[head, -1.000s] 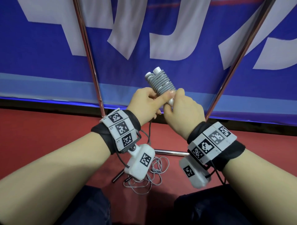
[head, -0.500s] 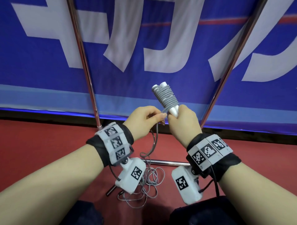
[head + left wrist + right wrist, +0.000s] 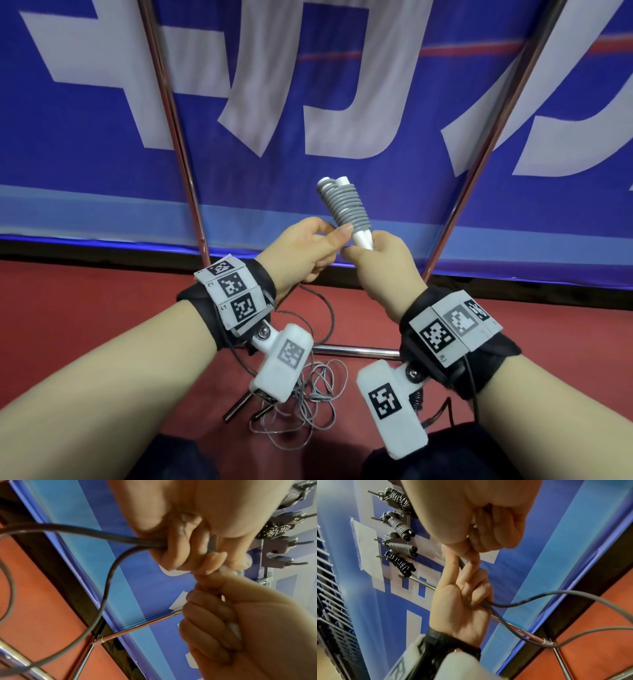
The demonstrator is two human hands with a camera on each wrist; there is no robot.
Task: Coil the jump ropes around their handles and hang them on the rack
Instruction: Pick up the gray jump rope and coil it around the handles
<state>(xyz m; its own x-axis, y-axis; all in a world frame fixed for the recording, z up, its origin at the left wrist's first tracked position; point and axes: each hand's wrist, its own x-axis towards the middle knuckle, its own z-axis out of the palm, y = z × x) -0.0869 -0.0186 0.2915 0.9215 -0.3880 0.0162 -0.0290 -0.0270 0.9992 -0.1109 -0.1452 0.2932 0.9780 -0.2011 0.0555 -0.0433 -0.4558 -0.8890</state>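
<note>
Two white handles held side by side carry a tight grey rope coil [image 3: 346, 209], tilted slightly left. My right hand [image 3: 376, 260] grips the handles' lower ends below the coil. My left hand [image 3: 318, 246] holds the grey rope [image 3: 85, 535] in curled fingers, with one finger reaching to the bottom turn of the coil. The left hand [image 3: 464, 599] shows the rope [image 3: 539, 596] leaving its fist in two strands. The slack lies in a loose heap [image 3: 308, 404] on the floor below my wrists. Several coiled ropes [image 3: 399, 547] hang on rack hooks.
Two chrome rack poles [image 3: 178, 137] [image 3: 479, 154] rise on either side of my hands, and a chrome base bar [image 3: 352, 350] lies on the red floor. A blue banner with white letters [image 3: 342, 102] stands close behind. My knees are at the bottom edge.
The left hand slipped down off the coil with the rope, then came back up to the coil's bottom turn. The right hand kept its grip on the handles.
</note>
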